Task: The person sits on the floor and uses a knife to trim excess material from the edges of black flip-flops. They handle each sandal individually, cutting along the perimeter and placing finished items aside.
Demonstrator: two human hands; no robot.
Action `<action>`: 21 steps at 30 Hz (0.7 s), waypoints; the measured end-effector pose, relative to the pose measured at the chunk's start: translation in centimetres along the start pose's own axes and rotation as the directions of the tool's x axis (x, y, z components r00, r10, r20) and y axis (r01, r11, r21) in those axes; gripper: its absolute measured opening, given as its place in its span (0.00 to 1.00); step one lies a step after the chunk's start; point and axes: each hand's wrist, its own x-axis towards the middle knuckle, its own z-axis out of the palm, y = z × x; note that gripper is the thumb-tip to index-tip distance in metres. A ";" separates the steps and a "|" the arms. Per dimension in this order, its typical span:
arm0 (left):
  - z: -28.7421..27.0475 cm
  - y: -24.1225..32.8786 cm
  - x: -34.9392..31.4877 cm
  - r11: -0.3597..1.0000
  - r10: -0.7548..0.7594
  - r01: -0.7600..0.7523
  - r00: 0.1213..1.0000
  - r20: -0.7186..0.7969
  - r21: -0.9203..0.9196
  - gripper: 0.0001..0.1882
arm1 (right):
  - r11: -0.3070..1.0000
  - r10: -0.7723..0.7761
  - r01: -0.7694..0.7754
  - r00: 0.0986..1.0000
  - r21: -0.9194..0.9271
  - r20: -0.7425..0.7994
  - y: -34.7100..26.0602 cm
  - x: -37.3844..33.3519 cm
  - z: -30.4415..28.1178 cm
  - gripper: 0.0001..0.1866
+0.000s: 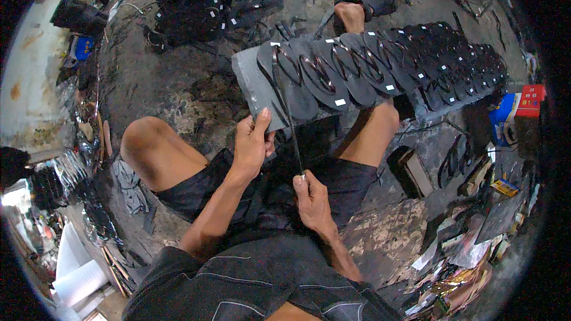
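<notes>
A long grey board slants across in front of me, covered with rows of black flip-flops bearing small white stickers. My left hand is closed on the board's near left corner, thumb on top and fingers curled at the edge. From among the nearest flip-flops a thin black strip runs over the board's edge toward my body. Its lower end is pinched in my right hand, between thumb and fingers. Where the strip's far end is fixed, I cannot tell.
A heap of black flip-flops lies on the floor ahead, left of my sandalled foot. To the right are a blue-and-red box and a dark block. Scraps pile up at lower right; white sheet rolls lie at lower left.
</notes>
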 end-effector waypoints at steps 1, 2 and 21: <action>0.0 0.3 0.0 1.000 0.012 -0.012 1.000 0.013 0.001 0.18 | 0.999 -0.034 0.034 0.999 -0.009 -0.014 -0.4 0.3 0.0 0.21; -0.1 0.5 0.1 1.000 0.013 -0.013 0.999 0.032 0.002 0.17 | 0.997 -0.069 0.069 0.997 -0.019 -0.025 -0.7 0.7 0.1 0.21; -4.8 3.6 -4.9 0.994 -0.023 0.048 0.970 -0.243 0.099 0.17 | 0.843 -0.370 0.400 0.916 -0.359 0.154 -1.4 13.6 4.6 0.22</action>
